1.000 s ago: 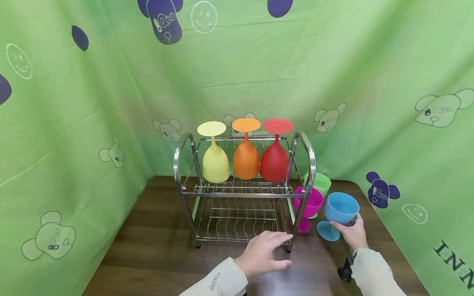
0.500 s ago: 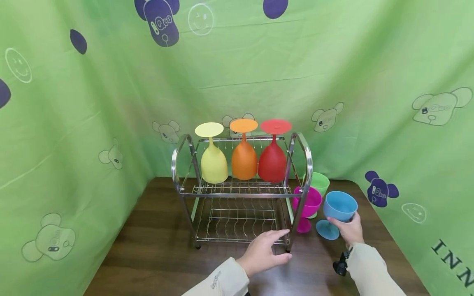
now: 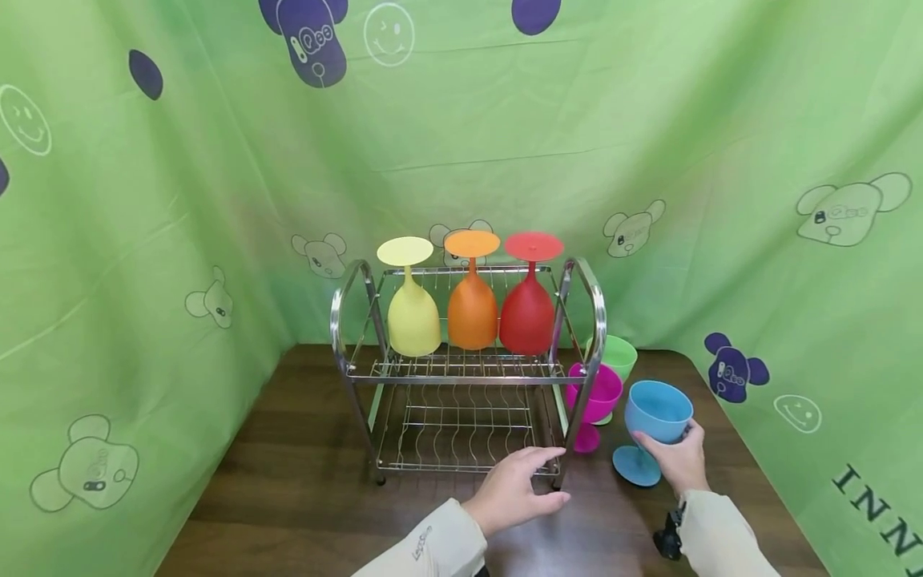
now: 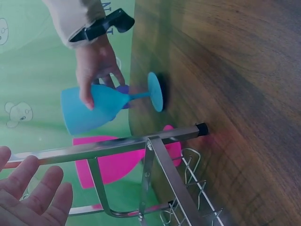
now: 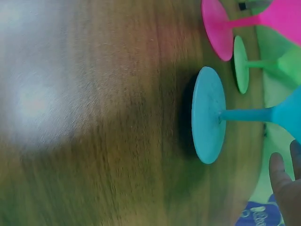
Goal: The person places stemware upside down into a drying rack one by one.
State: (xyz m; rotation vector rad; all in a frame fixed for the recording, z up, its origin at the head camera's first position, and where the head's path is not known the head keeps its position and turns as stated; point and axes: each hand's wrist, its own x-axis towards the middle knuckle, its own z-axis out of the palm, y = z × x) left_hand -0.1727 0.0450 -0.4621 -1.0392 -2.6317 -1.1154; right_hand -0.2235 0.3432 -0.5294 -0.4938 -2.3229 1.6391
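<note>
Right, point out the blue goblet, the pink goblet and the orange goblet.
Blue goblet (image 3: 652, 423), head view: outer wall of its bowl.
Pink goblet (image 4: 120, 165), left wrist view: side of its bowl.
Orange goblet (image 3: 473, 308), head view: middle of its upturned bowl.

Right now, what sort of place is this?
Likely a staged tabletop setup rather than a working kitchen: cartoon-printed green cloth hangs behind and at both sides of a wood-grain table, which bears a metal rack holding three upside-down goblets.
</note>
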